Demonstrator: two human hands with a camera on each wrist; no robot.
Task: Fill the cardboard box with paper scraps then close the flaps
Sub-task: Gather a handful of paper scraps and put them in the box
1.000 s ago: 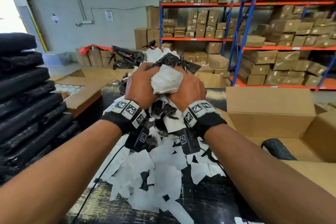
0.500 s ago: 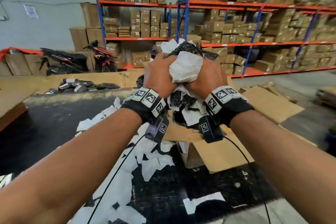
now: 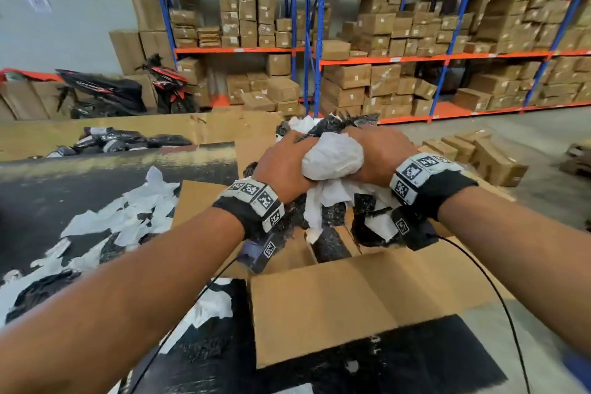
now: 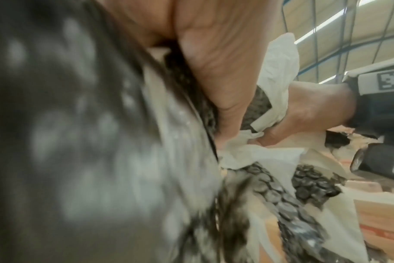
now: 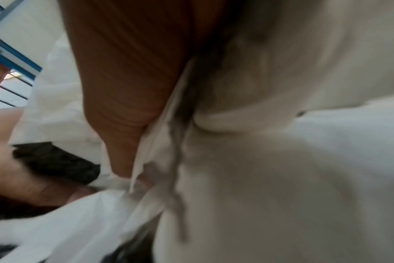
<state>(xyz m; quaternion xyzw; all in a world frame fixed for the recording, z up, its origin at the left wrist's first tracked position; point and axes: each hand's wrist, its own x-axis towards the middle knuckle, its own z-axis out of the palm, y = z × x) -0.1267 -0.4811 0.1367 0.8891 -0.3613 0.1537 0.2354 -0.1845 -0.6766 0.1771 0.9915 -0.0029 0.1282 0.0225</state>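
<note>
Nearest me, the cardboard box stood open, flaps out. Above it my left hand and right hand clamped a bundle of paper scraps between curled fingers. Light, soft, loose stuff, I judged; best cupped from both sides or bits would spill.

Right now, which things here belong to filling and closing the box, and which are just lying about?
For the job:
left hand
right hand
bundle of scraps
cardboard box
loose scraps

Lying about:
motorbike
shelf cartons
</note>
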